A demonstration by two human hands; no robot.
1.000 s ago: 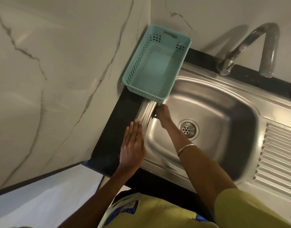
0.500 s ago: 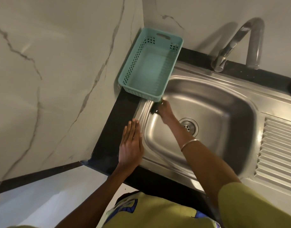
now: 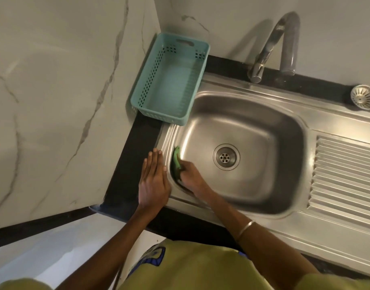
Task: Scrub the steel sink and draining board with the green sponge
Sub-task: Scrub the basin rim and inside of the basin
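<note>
The steel sink (image 3: 274, 143) fills the middle of the view, its drain (image 3: 226, 156) at the centre of the bowl. To its right runs the ribbed draining board (image 3: 345, 176). My right hand (image 3: 191, 176) grips the green sponge (image 3: 176, 162) and holds it against the bowl's left inner wall, near the front corner. My left hand (image 3: 153, 181) rests flat, fingers straight, on the sink's left rim and the black counter edge, just beside the sponge.
A teal plastic basket (image 3: 150, 88) sits on the back left corner, overhanging the sink rim. The steel tap (image 3: 272, 45) arches over the back edge. A loose drain strainer (image 3: 363, 96) lies at the back right. A marble wall closes the left side.
My right hand has drawn the sponge along the left wall from beneath the basket toward the front corner. The left hand stays flat on the rim. The view has shifted.
</note>
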